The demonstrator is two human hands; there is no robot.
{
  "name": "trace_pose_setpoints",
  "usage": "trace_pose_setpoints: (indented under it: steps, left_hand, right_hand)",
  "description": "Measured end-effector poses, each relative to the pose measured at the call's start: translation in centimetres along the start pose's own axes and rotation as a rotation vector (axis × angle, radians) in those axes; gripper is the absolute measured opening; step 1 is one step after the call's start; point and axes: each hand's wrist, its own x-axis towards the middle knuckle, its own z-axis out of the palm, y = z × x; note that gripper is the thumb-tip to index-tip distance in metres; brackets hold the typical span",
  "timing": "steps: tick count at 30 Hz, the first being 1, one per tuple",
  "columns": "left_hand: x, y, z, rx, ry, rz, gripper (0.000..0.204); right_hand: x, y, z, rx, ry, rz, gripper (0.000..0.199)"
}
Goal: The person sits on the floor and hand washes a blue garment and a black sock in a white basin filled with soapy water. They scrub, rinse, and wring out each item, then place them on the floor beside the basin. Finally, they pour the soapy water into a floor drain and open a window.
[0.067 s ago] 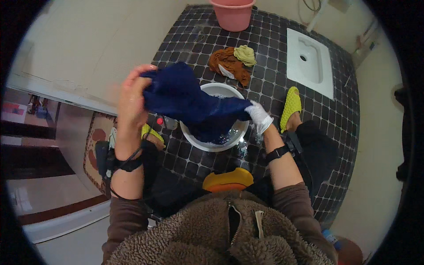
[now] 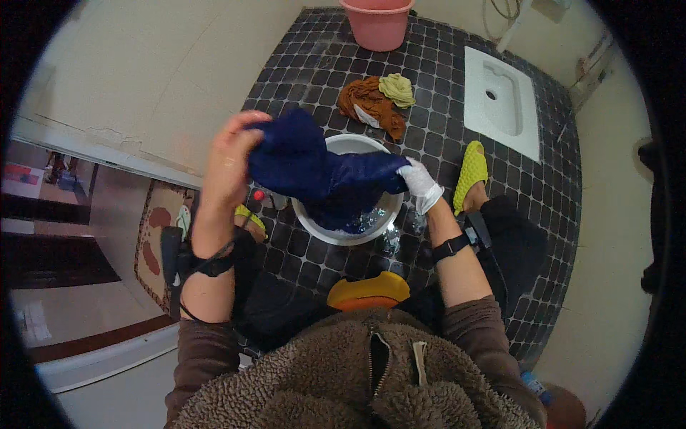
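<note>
A wet navy-blue garment (image 2: 325, 168), its exact kind unclear, stretches between my two hands over a white basin (image 2: 304, 224) of sudsy water. Its lower part hangs down into the basin. My bare left hand (image 2: 232, 154) grips the raised end, at the left and above the rim. At the basin's right rim, my right hand (image 2: 421, 187), in a thin white glove, is closed on the other end. The cloth hides some of the fingertips of both hands.
Brown clothing (image 2: 370, 100) and a light-green cloth (image 2: 397, 90) lie on dark tiles beyond the basin. A pink bucket (image 2: 377, 28) stands farther back. A white squat toilet (image 2: 501, 100) is at right. A yellow stool (image 2: 368, 289) is below me; a red-capped bottle (image 2: 259, 195) stands left.
My left hand has shifted right, toward the basin, carrying its end of the blue garment along. My right hand has hardly moved.
</note>
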Motion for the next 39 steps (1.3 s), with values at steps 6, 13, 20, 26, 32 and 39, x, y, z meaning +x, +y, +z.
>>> trace_pose_setpoints:
  steps: [6, 13, 20, 26, 32, 39]
  left_hand:
    - [-1.3, -11.3, 3.6, 0.839, -0.351, 0.276, 0.068]
    - [-0.1, -20.0, 3.1, 0.867, -0.385, 0.148, 0.037]
    - [3.3, -15.5, 1.8, 0.278, 0.015, -0.197, 0.013]
    - [3.6, -7.5, 0.9, -0.404, 0.106, -0.103, 0.005]
    - [3.0, -5.8, 0.7, -0.397, 0.095, -0.091, 0.005]
    - [3.7, -7.5, -0.6, -0.283, 0.160, -0.106, 0.007]
  right_hand:
    - [0.0, -4.5, 4.5, -0.453, -0.210, -0.248, 0.036]
    - [-2.8, -8.6, 5.3, -0.448, -0.165, -0.314, 0.034]
    - [-3.2, -10.8, 3.4, -0.237, -0.027, -0.314, 0.049]
    - [-2.4, -10.5, 1.2, -0.454, -0.052, -0.388, 0.066]
    - [-0.5, -8.3, 0.6, -0.743, 0.047, -0.293, 0.044]
    - [0.0, -8.4, 1.6, -0.098, 0.058, -0.344, 0.035]
